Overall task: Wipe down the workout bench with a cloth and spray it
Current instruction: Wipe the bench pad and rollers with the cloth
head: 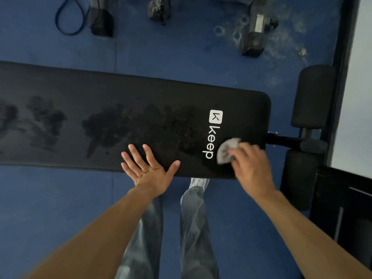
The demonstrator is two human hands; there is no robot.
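Observation:
A black padded workout bench runs across the view from the left, with a white "keep" logo near its right end and dark wet patches along its top. My right hand is shut on a crumpled grey cloth and presses it onto the pad just right of the logo. My left hand hovers palm up at the bench's near edge, fingers spread, holding nothing. No spray bottle shows.
Black foam leg rollers stand on a post at the bench's right end. Dumbbells and a blue resistance band lie on the blue floor mat beyond the bench. My jeans-clad legs stand close to the near edge. A dark frame rises at far right.

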